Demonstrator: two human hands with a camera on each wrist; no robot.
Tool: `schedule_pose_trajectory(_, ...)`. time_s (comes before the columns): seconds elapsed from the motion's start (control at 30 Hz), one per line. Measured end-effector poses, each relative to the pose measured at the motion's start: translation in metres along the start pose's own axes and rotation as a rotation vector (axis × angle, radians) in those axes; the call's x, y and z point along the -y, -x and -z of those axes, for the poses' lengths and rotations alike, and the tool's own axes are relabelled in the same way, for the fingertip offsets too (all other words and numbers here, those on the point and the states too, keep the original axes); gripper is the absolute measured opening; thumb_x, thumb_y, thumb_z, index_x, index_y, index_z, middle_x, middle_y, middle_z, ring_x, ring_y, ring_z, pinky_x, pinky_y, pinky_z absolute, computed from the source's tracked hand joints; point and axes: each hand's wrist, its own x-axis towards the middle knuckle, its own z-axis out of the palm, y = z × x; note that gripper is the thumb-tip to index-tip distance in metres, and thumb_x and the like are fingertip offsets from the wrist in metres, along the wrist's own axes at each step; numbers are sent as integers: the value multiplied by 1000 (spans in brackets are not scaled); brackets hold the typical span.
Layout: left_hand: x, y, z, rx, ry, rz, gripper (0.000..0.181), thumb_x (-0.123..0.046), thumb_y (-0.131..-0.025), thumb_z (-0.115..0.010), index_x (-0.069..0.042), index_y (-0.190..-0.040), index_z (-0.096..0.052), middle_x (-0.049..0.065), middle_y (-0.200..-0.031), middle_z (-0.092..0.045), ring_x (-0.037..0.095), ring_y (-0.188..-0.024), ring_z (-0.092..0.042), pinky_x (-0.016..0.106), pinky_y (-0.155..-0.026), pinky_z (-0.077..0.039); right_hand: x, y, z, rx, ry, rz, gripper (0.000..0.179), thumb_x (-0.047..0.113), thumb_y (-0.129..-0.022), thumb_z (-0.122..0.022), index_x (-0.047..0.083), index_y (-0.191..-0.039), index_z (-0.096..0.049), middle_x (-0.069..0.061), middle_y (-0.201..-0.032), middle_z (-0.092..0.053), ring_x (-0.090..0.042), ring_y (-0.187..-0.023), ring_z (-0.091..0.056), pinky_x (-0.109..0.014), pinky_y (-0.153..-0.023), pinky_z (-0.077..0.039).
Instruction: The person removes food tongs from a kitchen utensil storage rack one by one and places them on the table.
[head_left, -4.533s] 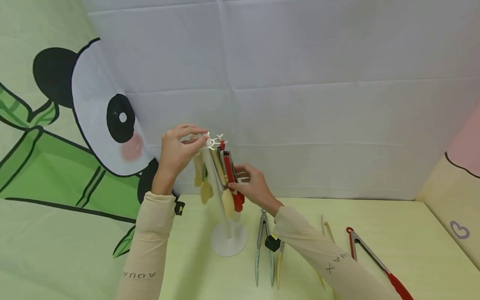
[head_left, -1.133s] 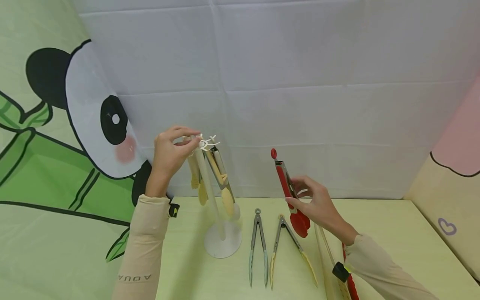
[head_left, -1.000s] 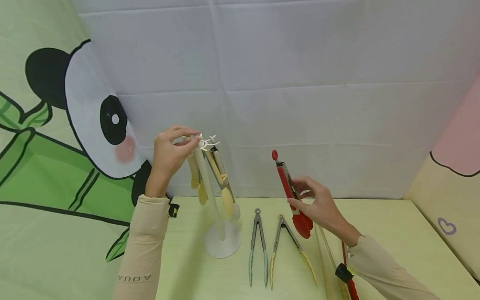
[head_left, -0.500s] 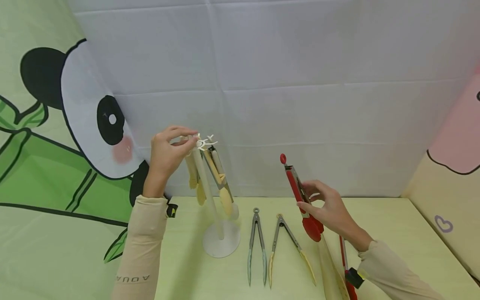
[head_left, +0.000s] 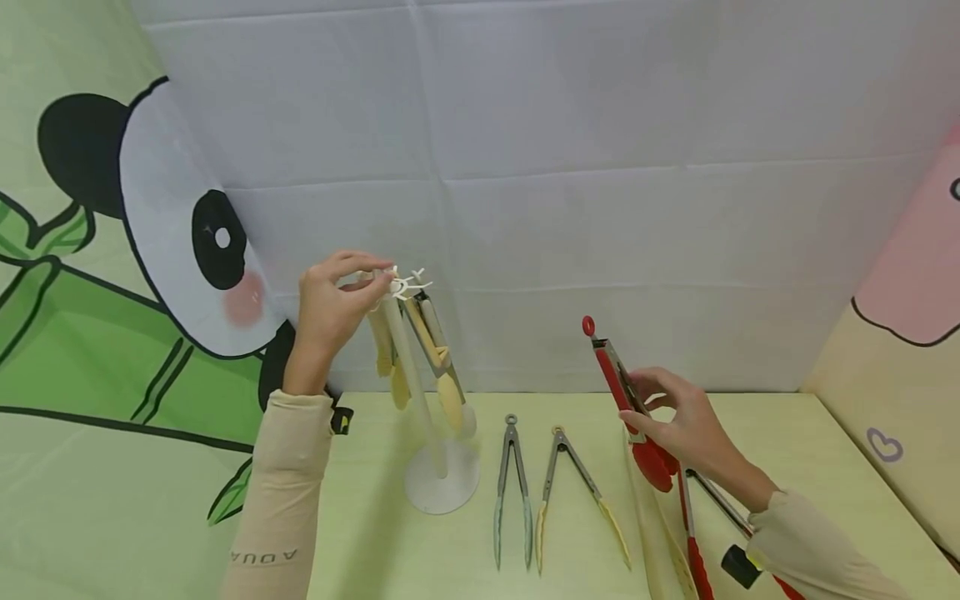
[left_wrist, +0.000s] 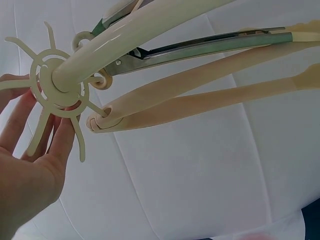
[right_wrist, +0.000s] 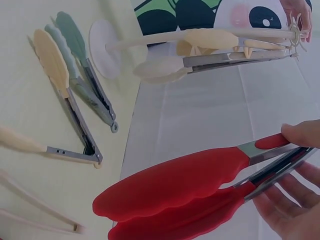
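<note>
My right hand [head_left: 686,425] grips short red-headed metal tongs [head_left: 621,383], thumb on one side and fingers on the other. They are raised above the table, tilted, with the red ring up and the scalloped red heads [right_wrist: 170,180] down. On the left, my left hand [head_left: 327,308] pinches the hooked top of a white utensil stand [head_left: 442,492]. Its curved hooks radiate from a ring [left_wrist: 44,107] in the left wrist view. Pale yellow-headed tongs [head_left: 451,400], beige tongs [left_wrist: 175,107] and several other pale utensils hang from it, partly hidden by one another.
Blue-grey-tipped tongs [head_left: 498,517] and yellow-tipped tongs [head_left: 611,525] lie spread right of the stand. Long beige tongs [head_left: 641,517] and long red tongs [head_left: 697,567] lie under or beside the right forearm. A white cloth wall [head_left: 562,250] closes the back.
The red tongs have come off the stand in my right hand and moved right and slightly down over the table. My left hand keeps its hold on the stand's top.
</note>
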Motion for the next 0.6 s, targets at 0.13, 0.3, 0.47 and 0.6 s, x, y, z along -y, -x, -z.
schedule_pose_trajectory(0.13,18,-4,-1,-11,0,-6,19,-10,-85,-70,0,-101,-73,11,-105,-62,19,-102,-57,32,-87,-50,-6,4,5,-11,7,-7,42,7,-77,-78,7,-115,-60,1,-92,-64,-15,-81,-58,-24,-70,-52)
schedule_pose_trajectory(0.3,19,-5,-1,-11,-2,-6,19,-10,-85,-70,0,-101,-73,12,-105,-63,19,-102,-57,29,-86,-50,-11,9,11,-10,36,-39,42,7,-77,-78,9,-115,-60,3,-91,-63,-14,-80,-58,-22,-70,-51)
schedule_pose_trajectory(0.47,-7,0,0,1,-17,8,20,-3,-86,-66,9,-101,-70,21,-106,-61,26,-102,-56,35,-88,-50,-17,17,19,-14,59,-48,43,7,-76,-79,10,-115,-60,2,-89,-63,-10,-76,-58,-18,-68,-49)
schedule_pose_trajectory(0.6,6,-2,0,-5,-10,5,20,-7,-86,-68,5,-101,-71,16,-106,-62,22,-102,-57,34,-88,-49,-24,24,24,-24,77,-62,43,8,-75,-80,11,-113,-61,2,-87,-63,-8,-73,-58,-17,-67,-48)
